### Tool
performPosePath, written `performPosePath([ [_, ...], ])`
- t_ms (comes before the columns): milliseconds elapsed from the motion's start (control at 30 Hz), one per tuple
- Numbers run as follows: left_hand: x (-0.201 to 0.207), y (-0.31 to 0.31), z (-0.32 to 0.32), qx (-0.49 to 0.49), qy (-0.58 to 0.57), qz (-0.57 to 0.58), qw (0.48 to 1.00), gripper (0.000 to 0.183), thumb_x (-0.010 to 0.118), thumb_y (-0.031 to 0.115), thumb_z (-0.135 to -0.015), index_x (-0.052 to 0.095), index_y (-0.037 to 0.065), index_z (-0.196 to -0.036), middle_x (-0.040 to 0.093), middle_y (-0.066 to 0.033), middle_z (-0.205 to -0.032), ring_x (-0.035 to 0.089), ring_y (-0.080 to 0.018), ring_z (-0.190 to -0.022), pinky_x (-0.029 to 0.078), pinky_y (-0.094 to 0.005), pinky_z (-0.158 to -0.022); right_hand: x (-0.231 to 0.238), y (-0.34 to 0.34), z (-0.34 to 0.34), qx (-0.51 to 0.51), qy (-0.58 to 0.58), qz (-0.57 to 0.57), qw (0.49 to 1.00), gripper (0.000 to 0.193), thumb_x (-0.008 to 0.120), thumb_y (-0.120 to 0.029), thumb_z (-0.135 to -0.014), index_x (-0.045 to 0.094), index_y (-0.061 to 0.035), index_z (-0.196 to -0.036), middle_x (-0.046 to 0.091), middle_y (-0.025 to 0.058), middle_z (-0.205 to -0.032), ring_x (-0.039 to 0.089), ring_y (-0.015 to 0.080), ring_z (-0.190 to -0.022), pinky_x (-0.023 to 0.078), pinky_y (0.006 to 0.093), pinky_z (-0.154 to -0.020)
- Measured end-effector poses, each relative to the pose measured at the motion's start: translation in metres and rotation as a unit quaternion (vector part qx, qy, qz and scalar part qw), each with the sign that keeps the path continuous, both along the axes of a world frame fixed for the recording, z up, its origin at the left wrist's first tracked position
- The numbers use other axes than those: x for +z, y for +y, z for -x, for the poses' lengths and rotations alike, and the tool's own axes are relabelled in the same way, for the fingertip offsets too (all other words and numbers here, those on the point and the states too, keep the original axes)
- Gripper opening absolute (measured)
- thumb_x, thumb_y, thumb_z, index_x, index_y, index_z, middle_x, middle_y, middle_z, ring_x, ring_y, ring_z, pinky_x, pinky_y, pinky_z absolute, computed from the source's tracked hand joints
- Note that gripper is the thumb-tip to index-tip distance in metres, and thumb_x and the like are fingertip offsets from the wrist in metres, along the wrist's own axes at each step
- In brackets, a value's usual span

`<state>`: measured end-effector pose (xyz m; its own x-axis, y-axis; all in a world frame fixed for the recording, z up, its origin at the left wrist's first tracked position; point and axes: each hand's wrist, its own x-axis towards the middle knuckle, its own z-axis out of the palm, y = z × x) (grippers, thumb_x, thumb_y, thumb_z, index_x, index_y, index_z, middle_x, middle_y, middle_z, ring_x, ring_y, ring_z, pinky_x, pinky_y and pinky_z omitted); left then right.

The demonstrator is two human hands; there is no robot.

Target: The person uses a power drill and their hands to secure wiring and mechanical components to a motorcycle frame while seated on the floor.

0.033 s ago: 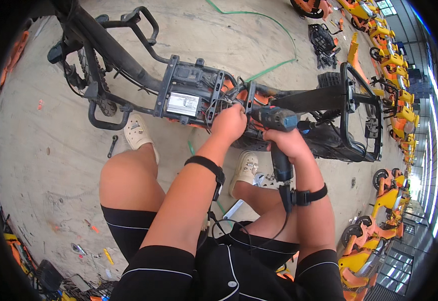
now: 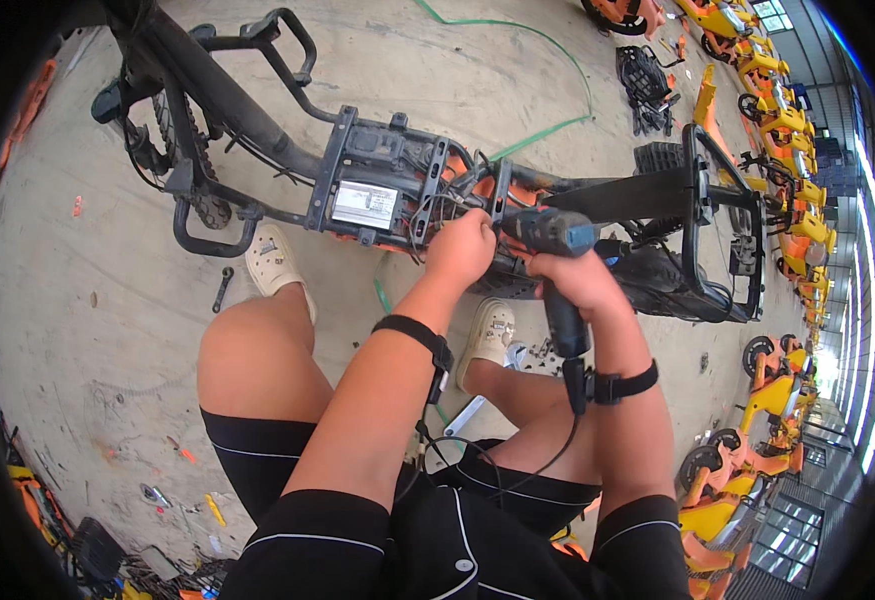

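My right hand is wrapped round the grip of a dark power drill, whose blue-tipped body lies across a motorbike frame and points left. A cable hangs from the base of the grip. My left hand is closed by the drill's front end, at the frame's crossbar. Whatever its fingers pinch is hidden. Beside that hand, loose wires and connectors cross the middle of the frame. A silver labelled box sits in the frame to the left of them.
On the concrete floor lie a wrench, a green hose and scattered small parts near my right shoe. A black rack forms the frame's right end. Rows of yellow and orange motorbikes stand at the right.
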<state>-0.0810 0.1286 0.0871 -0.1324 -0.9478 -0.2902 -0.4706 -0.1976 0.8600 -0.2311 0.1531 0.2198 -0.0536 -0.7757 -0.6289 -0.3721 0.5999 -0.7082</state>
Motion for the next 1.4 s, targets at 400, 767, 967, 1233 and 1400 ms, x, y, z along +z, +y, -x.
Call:
performPosePath([
  [400, -0.032, 0.028, 0.012, 0.024, 0.023, -0.01, 0.999, 0.042, 0.054, 0.02, -0.092, 0.06, 0.017, -0.133, 0.071, -0.0224, -0.096, 0.068, -0.0407, -0.092, 0.053, -0.0513, -0.08, 0.031, -0.053, -0.045, 0.031, 0.077, -0.119, 0.989, 0.014, 0.065, -0.007, -0.076, 0.067, -0.0018, -0.09, 0.065, 0.0062, -0.077, 0.061, 0.0159, -0.063, 0.052, 0.033, -0.054],
  [767, -0.045, 0.029, 0.0, 0.024, 0.027, 0.002, 0.999, 0.046, 0.054, 0.017, -0.09, 0.058, 0.017, -0.136, 0.071, -0.0225, -0.094, 0.067, -0.0412, -0.089, 0.053, -0.0514, -0.08, 0.018, -0.042, -0.032, -0.034, 0.099, -0.091, 0.99, 0.014, 0.066, -0.006, -0.073, 0.064, 0.0001, -0.085, 0.063, 0.0103, -0.072, 0.06, 0.02, -0.053, 0.05, 0.0335, -0.049],
  [967, -0.045, 0.029, -0.005, 0.012, 0.033, -0.01, 0.999, 0.048, 0.054, 0.017, -0.09, 0.056, 0.019, -0.138, 0.071, -0.0222, -0.095, 0.066, -0.0411, -0.093, 0.052, -0.052, -0.082, 0.019, -0.044, -0.037, -0.04, 0.108, -0.096, 0.989, 0.013, 0.066, -0.006, -0.074, 0.064, 0.0, -0.085, 0.064, 0.0102, -0.072, 0.061, 0.0203, -0.051, 0.05, 0.0332, -0.048],
  [1233, -0.048, 0.029, -0.004, 0.015, 0.036, -0.006, 0.999, 0.047, 0.054, 0.017, -0.091, 0.057, 0.019, -0.138, 0.071, -0.0219, -0.095, 0.067, -0.0406, -0.092, 0.053, -0.0511, -0.082, 0.017, -0.043, -0.034, -0.031, 0.103, -0.091, 0.99, 0.01, 0.065, -0.006, -0.074, 0.064, -0.0006, -0.082, 0.064, 0.0099, -0.071, 0.061, 0.0204, -0.051, 0.05, 0.0328, -0.048],
  [1400, -0.047, 0.03, -0.005, 0.014, 0.037, -0.005, 0.999, 0.048, 0.054, 0.017, -0.091, 0.056, 0.02, -0.138, 0.071, -0.0215, -0.095, 0.067, -0.0402, -0.092, 0.053, -0.0508, -0.082, 0.015, -0.044, -0.034, -0.024, 0.111, -0.091, 0.989, 0.009, 0.065, -0.005, -0.074, 0.064, -0.0009, -0.081, 0.063, 0.0098, -0.07, 0.061, 0.0211, -0.051, 0.05, 0.033, -0.048],
])
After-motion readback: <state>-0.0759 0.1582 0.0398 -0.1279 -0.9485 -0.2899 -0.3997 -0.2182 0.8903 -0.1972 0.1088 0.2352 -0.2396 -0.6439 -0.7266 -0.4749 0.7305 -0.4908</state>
